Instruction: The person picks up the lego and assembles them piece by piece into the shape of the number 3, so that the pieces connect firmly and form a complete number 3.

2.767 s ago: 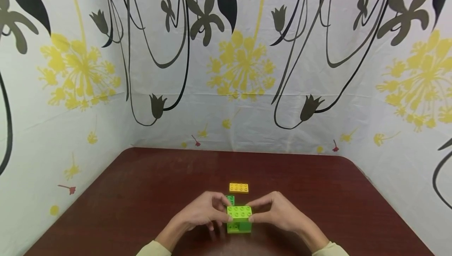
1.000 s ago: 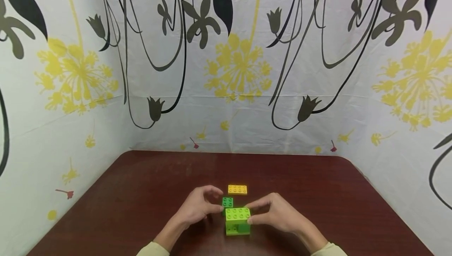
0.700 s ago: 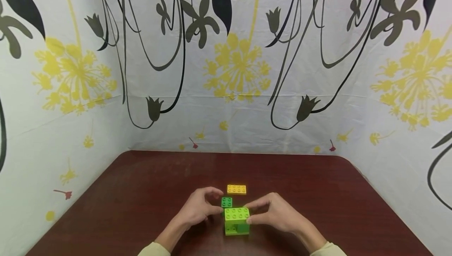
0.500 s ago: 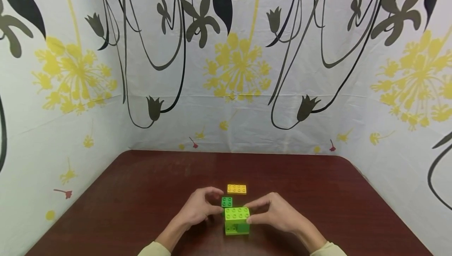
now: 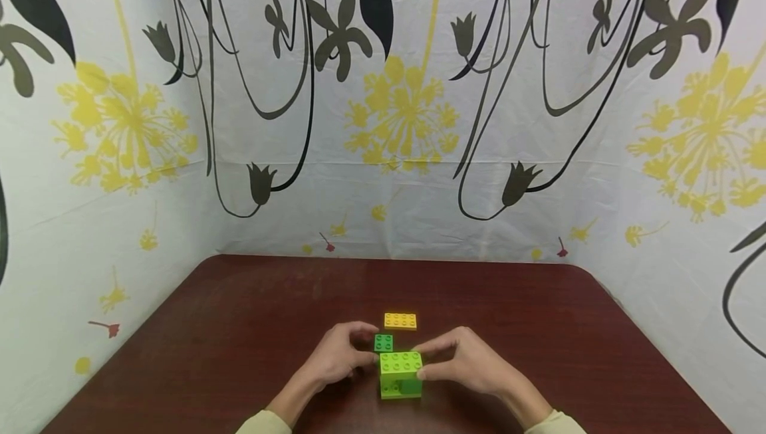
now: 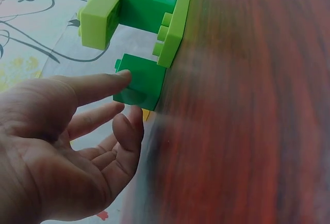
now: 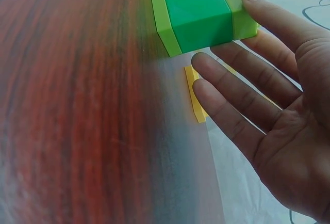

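Observation:
A stack of toy building bricks (image 5: 401, 375) stands on the table: a lime brick on top, a green one (image 7: 201, 20) in the middle on the right, a lime plate below. My right hand (image 5: 473, 364) pinches the top lime brick's right side between thumb and index finger; its other fingers are spread. A separate green brick (image 5: 383, 343) sits just behind the stack's left corner. My left hand (image 5: 338, 357) has its thumb on this brick, with curled fingertips at its far edge (image 6: 144, 82). The index finger's contact is partly hidden.
A yellow plate brick (image 5: 400, 321) lies behind the green brick. The dark red wooden table (image 5: 269, 294) reaches back to a white flower-patterned cloth (image 5: 413, 221) that hangs behind and at both sides.
Since the earliest frame, my left hand has left the top lime brick and moved to the separate green brick. Its index finger has lowered slightly. My right hand keeps its hold on the stack.

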A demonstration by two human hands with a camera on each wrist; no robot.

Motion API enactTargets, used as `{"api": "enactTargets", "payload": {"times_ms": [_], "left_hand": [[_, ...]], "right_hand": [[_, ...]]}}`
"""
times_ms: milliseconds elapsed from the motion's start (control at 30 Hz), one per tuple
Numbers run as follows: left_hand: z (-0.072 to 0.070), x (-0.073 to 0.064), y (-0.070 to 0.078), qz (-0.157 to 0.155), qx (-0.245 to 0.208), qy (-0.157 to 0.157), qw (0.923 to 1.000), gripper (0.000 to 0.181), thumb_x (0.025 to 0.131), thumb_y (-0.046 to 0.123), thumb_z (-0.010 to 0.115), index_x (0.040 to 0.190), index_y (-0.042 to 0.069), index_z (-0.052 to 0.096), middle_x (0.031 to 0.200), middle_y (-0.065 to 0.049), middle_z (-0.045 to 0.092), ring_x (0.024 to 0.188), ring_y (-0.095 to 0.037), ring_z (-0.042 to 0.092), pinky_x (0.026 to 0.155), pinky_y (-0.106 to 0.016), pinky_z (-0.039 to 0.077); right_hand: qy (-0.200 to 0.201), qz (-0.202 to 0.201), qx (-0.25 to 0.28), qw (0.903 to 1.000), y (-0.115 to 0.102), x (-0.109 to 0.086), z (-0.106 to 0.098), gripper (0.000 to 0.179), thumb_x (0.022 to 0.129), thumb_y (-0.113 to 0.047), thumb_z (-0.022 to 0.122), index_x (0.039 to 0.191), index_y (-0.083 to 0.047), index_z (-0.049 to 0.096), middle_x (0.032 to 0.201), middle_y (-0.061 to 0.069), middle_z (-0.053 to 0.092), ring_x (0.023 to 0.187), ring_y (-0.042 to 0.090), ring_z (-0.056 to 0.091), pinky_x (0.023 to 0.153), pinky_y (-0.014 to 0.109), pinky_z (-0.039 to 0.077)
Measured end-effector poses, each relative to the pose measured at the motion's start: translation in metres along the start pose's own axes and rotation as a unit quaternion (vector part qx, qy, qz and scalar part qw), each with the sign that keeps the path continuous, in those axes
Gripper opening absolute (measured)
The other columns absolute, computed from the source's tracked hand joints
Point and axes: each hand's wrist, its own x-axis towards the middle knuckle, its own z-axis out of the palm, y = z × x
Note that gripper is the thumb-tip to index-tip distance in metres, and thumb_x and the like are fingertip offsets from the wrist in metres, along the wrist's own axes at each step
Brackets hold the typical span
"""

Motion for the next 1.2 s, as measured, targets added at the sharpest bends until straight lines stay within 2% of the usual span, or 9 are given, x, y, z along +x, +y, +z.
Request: {"api": "enactTargets", "payload": {"times_ms": [333, 600, 867, 1200], "left_hand": [[-0.0004, -0.0007, -0.0002, 0.007, 0.008, -0.002, 0.9999, 0.046, 0.089, 0.008, 0.083, 0.133, 0.005, 0.070, 0.125, -0.018, 0.070, 0.061, -0.016, 0.060, 0.052, -0.034, 0.052], [-0.0004, -0.0002, -0.0016, 0.008, 0.014, -0.004, 0.9999, 0.037, 0.090, 0.009, 0.082, 0.126, 0.009, 0.073, 0.121, -0.017, 0.071, 0.064, -0.018, 0.061, 0.054, -0.034, 0.053], [-0.0010, 0.0009, -0.0034, -0.012, 0.002, -0.011, 0.9999, 0.033, 0.092, 0.012, 0.081, 0.124, 0.012, 0.073, 0.116, -0.012, 0.072, 0.070, -0.018, 0.064, 0.055, -0.034, 0.052], [0.0001, -0.0001, -0.0005, -0.026, -0.009, -0.002, 0.9996, 0.037, 0.093, 0.015, 0.081, 0.129, 0.013, 0.073, 0.108, -0.009, 0.070, 0.070, -0.017, 0.064, 0.055, -0.033, 0.051]], "right_hand": [[-0.002, 0.004, 0.001, 1.0000, -0.0019, 0.0014, -0.0002, 0.028, 0.089, -0.032, 0.086, 0.116, -0.026, 0.082, 0.114, -0.004, 0.081, 0.110, 0.014, 0.073, 0.084, 0.024, 0.057], [-0.004, 0.010, 0.011, 0.9999, 0.0002, 0.0015, 0.0006, 0.029, 0.090, -0.029, 0.086, 0.117, -0.025, 0.082, 0.115, -0.003, 0.081, 0.110, 0.017, 0.073, 0.082, 0.024, 0.057], [-0.005, 0.015, 0.008, 0.9998, 0.0015, 0.0009, 0.0006, 0.029, 0.090, -0.030, 0.086, 0.118, -0.025, 0.081, 0.115, -0.004, 0.081, 0.112, 0.017, 0.072, 0.083, 0.024, 0.056], [-0.005, 0.011, 0.006, 0.9999, -0.0003, -0.0004, 0.0002, 0.030, 0.089, -0.031, 0.086, 0.118, -0.024, 0.082, 0.115, -0.004, 0.081, 0.114, 0.019, 0.072, 0.084, 0.025, 0.056]]}}
